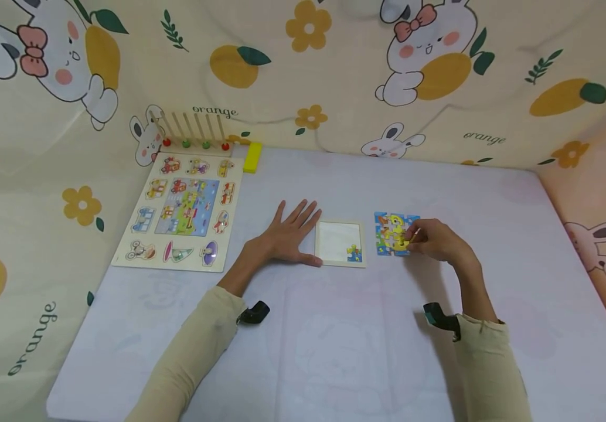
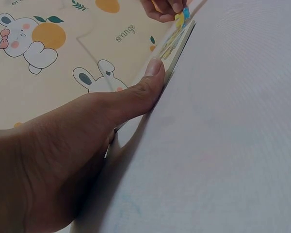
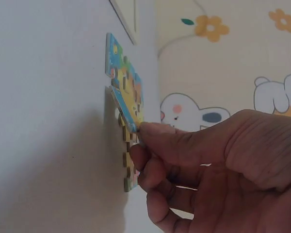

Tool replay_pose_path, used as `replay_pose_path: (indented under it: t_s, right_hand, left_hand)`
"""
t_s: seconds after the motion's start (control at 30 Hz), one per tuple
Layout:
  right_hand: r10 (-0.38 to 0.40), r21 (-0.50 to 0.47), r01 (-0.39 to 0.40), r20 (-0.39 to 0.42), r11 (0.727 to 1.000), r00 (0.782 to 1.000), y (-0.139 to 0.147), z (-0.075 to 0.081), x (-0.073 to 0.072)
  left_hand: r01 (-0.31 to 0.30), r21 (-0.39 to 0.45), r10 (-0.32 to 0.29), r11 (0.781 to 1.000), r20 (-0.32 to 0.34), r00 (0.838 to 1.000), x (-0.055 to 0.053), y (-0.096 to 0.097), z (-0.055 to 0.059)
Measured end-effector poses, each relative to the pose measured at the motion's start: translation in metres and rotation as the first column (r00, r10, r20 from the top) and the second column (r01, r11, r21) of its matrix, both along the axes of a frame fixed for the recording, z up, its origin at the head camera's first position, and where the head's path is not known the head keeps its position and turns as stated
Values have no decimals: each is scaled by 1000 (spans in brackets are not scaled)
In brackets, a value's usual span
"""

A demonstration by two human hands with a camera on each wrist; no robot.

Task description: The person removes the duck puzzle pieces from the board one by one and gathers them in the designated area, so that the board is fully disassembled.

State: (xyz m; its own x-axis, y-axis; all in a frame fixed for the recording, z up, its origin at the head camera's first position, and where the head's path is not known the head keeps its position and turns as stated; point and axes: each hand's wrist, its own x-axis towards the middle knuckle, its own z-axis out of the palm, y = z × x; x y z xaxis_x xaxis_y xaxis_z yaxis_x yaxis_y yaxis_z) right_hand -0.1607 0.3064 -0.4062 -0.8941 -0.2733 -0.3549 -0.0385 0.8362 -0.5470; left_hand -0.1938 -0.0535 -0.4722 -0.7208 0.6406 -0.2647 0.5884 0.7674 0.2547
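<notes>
My right hand (image 1: pixel 440 240) pinches a jigsaw piece (image 3: pixel 126 109) between thumb and fingers, lifted at a tilt from the rest of the puzzle. Beneath it lies a small block of jigsaw pieces (image 1: pixel 384 231) in blue and yellow, flat on the table. To its left is a square puzzle tray (image 1: pixel 332 239) with a pale floor and a thin wooden rim. Blue and yellow puzzle pieces (image 1: pixel 354 254) sit in its lower right corner. My left hand (image 1: pixel 289 237) rests with fingers spread at the tray's left side, its thumb (image 2: pixel 153 80) against the rim.
A large wooden picture board (image 1: pixel 123 252) with vehicle and toy shapes lies on the left. Behind it stands a rack of thin rods (image 1: pixel 197 129) with red and green beads. A yellow block (image 1: pixel 252 157) lies by the board's upper right corner. Printed cloth (image 1: pixel 261 23) hangs behind the table.
</notes>
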Motion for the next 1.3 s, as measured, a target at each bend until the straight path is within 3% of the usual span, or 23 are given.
replay_pose_path:
  t_s: [0.4, 0.67, 1.3]
  right_hand:
    - [-55, 116, 52, 29, 992, 998, -6, 2, 3]
    - [-35, 153, 33, 7, 988, 999, -11, 4, 2]
    - [0, 145, 4, -31, 989, 1000, -20, 6, 1]
  left_hand:
    - [4, 1, -4, 1000, -6, 1000, 0, 0, 0]
    - [-1, 1, 1, 1000, -5, 1000, 0, -1, 0]
    - [-8, 20, 8, 1000, 0, 1000, 0, -2, 1]
